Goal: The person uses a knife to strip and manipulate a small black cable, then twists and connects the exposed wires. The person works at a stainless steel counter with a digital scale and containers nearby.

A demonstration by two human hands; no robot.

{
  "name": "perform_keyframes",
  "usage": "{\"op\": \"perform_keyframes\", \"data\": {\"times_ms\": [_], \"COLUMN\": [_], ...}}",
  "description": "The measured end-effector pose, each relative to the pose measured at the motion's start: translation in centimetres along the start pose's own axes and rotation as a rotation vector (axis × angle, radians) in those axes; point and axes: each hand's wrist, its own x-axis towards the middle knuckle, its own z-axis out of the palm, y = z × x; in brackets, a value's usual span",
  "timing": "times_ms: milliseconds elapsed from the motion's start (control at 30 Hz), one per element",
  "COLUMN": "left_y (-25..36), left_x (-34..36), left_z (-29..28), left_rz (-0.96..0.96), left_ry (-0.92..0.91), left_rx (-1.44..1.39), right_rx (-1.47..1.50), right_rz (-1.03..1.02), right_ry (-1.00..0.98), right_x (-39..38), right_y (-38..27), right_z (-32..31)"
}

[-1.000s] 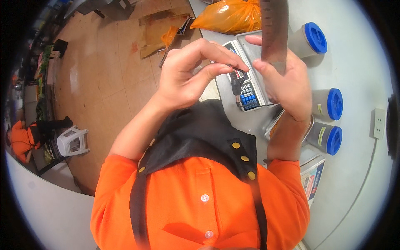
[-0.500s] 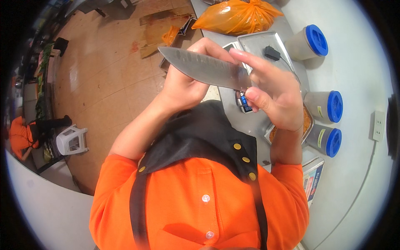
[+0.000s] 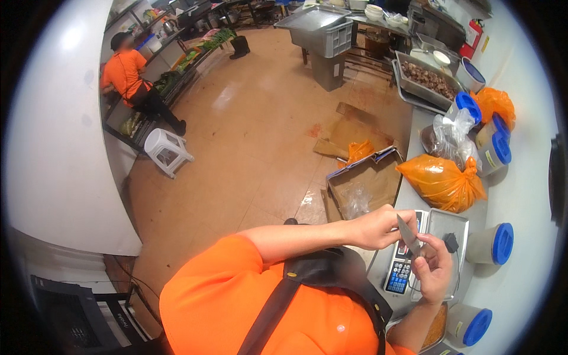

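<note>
A kitchen knife (image 3: 408, 234) is held up in front of me over the counter, its bare blade pointing away and slightly left. My right hand (image 3: 435, 267) is closed at the heel of the blade, thumb and fingers around it; the handle is hidden. My left hand (image 3: 381, 228) is curled beside the blade, its fingers near or against the far side. What it grips, if anything, is hidden. Below the hands lies a digital scale (image 3: 397, 278) with a blue keypad. Beside it is a metal tray (image 3: 441, 220) with a black power adapter (image 3: 451, 242).
A tied orange bag (image 3: 441, 182) and blue-lidded tubs (image 3: 486, 244) line the counter by the wall. Farther off is a metal pan of meat pieces (image 3: 427, 80). An opened cardboard box (image 3: 367, 183) lies left of the counter. A co-worker (image 3: 127, 74) stands far left near a white stool (image 3: 167, 151).
My view has swung up and left, showing more of the room. The hands and knife now appear lower right, and the blade points more away from me than leftward.
</note>
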Motion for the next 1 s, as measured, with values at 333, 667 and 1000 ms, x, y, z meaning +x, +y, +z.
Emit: {"op": "perform_keyframes", "data": {"times_ms": [333, 667, 1000], "left_y": [-0.5, 0.0, -2.9], "left_x": [-0.6, -1.0, 0.0], "left_z": [0.1, 1.7, 1.4], "left_rz": [0.000, 0.027, -0.008], "left_ry": [0.041, 0.019, 0.068], "left_rx": [0.043, -0.064, -0.174], "right_rx": [-0.119, -0.131, 0.281], "right_rz": [-0.130, -0.282, -0.075], "right_ry": [0.004, 0.130, -0.033], "right_x": [1.1, 1.1, 1.4], "right_y": [1.8, 3.0, 1.4], "right_z": [0.3, -0.2, 0.1]}}
